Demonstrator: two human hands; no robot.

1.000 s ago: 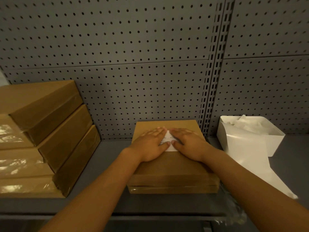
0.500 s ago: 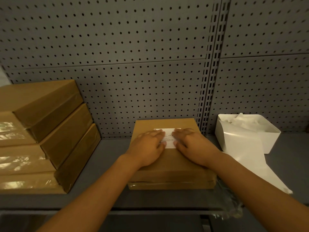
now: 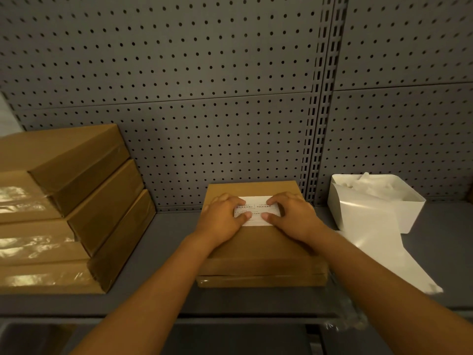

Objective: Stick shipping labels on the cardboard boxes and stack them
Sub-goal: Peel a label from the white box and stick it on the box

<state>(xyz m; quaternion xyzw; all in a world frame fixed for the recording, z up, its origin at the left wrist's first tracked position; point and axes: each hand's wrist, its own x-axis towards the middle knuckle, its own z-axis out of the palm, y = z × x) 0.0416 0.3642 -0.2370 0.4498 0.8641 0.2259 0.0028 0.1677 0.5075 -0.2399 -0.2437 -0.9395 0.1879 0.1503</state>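
- Head view: the box lies flat on the shelf, close to the pegboard. It seems to sit on a second like box, though the seam at its front edge does not make that certain.
- The label sits on the box's top, toward the far edge.
- Your left hand lies flat on the label's left end, fingers straight and pressing down, pinching nothing.
- Your right hand does the same on the label's right end, fingers spread and flat. The printed middle of the label shows between the two hands.
- Left of the box, well apart, stands a stack of three like boxes, stepped back and taped on top.
- Right of the box is a white bin with crumpled paper inside, and a liner sheet trailing from it toward the shelf's front edge.
- Judgement: the box looks stiff, flat and fairly light, with a smooth face that may slip under flat palms. To lift it onto the stack, take its two short sides, fingers under the bottom edge.
- The label is thin and soft; press outward from the middle so it does not crease.
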